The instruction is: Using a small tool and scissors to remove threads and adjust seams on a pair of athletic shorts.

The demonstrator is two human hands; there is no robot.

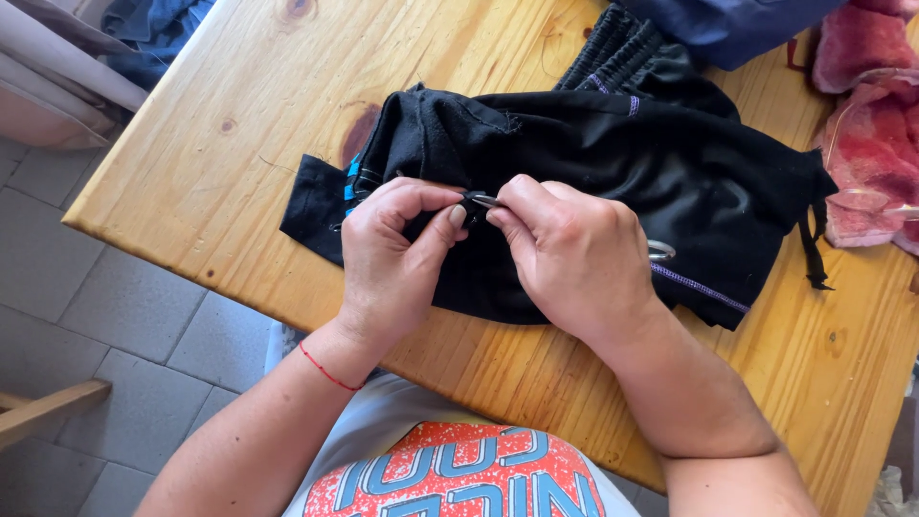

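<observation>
Both hands are meeting at frame centre over a black garment. Left hand: thumb and forefinger are pressing together, pinching a small fold of the black fabric and holding it up off the rest, likely so that one spot stays taut and reachable. Right hand: its grip is closing on small scissors; the thin metal tip is poking out toward the left-hand pinch, and a metal handle loop is showing at the far side of the palm. Tip and pinched fold are touching or just apart, can't tell which.

The garment is lying bunched across the middle of the wooden bench, looking like shorts or track bottoms: ribbed waistband toward the upper centre, purple stitching lines, a blue trim patch at the left end, a black drawstring dangling at the right end. The hands' weight is keeping it flat near the bench's front edge, close to the body.

Further out: red-pink towel at the upper right, dark blue cloth at the top edge. A red thread bracelet is sitting on the left wrist. Grey tiled floor at the lower left.
</observation>
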